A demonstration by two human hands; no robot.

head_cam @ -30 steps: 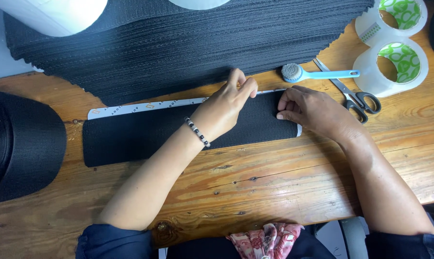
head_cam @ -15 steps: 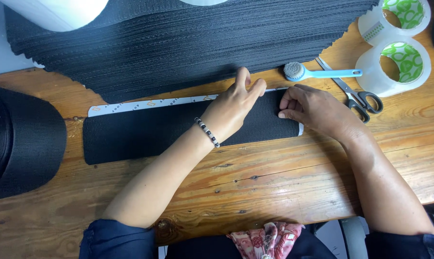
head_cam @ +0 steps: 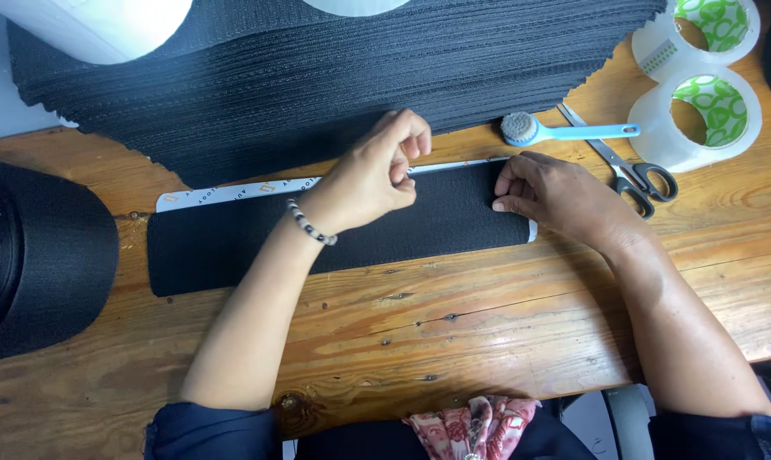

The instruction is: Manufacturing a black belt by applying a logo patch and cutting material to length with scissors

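The person stood at a wooden workbench [head_cam: 488, 332]. A black fabric strip [head_cam: 232, 243] lay flat along it, running left to right, with a white backing strip [head_cam: 232, 192] showing along its far edge.

Left hand: the left hand [head_cam: 372, 175] rested over the middle of the black fabric strip at its far edge. The fingers [head_cam: 407, 140] were curled in toward the thumb, close together at the white edge. Whether they actually pinched the backing could not be told from where I stood. A beaded bracelet [head_cam: 310, 225] sat on that wrist.

Right hand: the right hand [head_cam: 560, 192] lay palm down on the right end of the strip. Its fingertips [head_cam: 505, 183] were bent and pressed against the fabric, holding it flat; nothing was enclosed in the hand.

Surroundings: a tall stack of black fabric sheets [head_cam: 317, 77] lay just beyond the strip. A small blue-handled brush [head_cam: 564, 130] and a pair of scissors [head_cam: 624, 166] lay near the right hand, not touching it. Two rolls of clear tape [head_cam: 701, 111] stood at the far right. A large black webbing roll [head_cam: 36, 255] sat at the left edge of the bench.
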